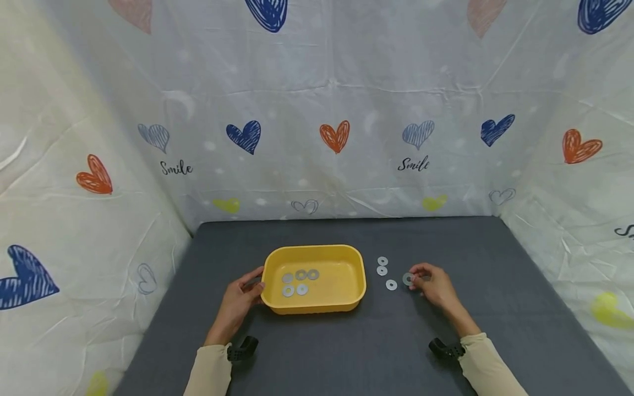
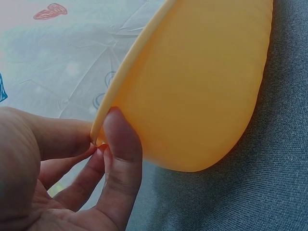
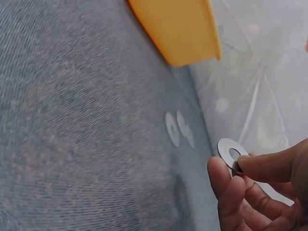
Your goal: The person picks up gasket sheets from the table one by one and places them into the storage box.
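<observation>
A yellow plastic tray (image 1: 317, 307) with rounded corners sits on the dark table, several flat metal washers (image 1: 302, 289) lying on its floor. My left hand (image 1: 239, 302) grips the tray's left end; in the left wrist view the thumb (image 2: 122, 139) and fingers pinch its rim (image 2: 126, 62). To the right of the tray, my right hand (image 1: 436, 286) pinches one washer (image 3: 226, 148) between thumb and fingertips, its centre hole showing. Between that hand and the tray, three loose washers (image 1: 391, 285) lie flat on the cloth.
Dark grey cloth (image 1: 317, 357) covers the table. White sheets printed with hearts (image 1: 334, 136) and the word Smile hang behind it and along both sides. Black bands (image 1: 242, 348) are worn at both wrists, below cream sleeves (image 1: 210, 371).
</observation>
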Available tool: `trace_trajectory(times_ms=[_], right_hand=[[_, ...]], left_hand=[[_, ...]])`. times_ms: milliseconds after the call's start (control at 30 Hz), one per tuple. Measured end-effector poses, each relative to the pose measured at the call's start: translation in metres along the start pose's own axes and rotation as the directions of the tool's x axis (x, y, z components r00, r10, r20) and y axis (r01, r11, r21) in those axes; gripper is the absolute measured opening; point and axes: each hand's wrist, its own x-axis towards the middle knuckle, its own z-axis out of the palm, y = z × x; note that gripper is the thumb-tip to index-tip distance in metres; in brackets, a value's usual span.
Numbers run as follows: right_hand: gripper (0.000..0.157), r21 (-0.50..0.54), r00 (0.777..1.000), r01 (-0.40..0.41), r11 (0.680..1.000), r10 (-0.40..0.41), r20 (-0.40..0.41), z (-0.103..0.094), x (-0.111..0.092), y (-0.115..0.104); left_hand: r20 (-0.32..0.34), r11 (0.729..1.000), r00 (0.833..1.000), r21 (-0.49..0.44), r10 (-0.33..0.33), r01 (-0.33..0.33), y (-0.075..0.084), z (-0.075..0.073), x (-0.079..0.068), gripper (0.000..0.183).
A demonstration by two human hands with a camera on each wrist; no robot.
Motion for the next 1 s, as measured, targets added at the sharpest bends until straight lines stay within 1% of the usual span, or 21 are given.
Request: trace_trajectory(times_ms=[233, 467, 600, 800, 1000], right_hand=[[0.017, 0.014, 1.0, 0.018, 1.0, -0.018, -0.003, -0.002, -0.004, -0.008], [0.017, 0.005, 0.999, 0.049, 0.999, -0.049, -0.005, -0.003, -0.006, -0.023], [0.017, 0.018, 0.999, 0.046, 0.999, -0.046, -0.009, -0.002, -0.007, -0.03], [0.017, 0.049, 0.998, 0.061, 0.997, -0.061, -0.003, 0.004, -0.01, -0.037], [0.016, 0.063, 0.996, 0.092, 0.994, -0.092, -0.003, 0.012, -0.009, -0.042]], left_hand=[[-0.007, 1.0, 1.0, 0.001, -0.016, 0.016, -0.001, 0.001, -0.001, 0.05], [-0.019, 1.0, 1.0, 0.0, -0.005, 0.005, 0.0, 0.001, 0.0, 0.049], [-0.019, 1.0, 1.0, 0.001, -0.008, 0.008, -0.001, 0.002, 0.0, 0.048], [-0.018, 1.0, 1.0, 0.002, -0.008, 0.008, -0.002, 0.003, 0.0, 0.049], [0.003, 1.0, 1.0, 0.003, 0.003, -0.003, 0.0, 0.002, 0.001, 0.049]])
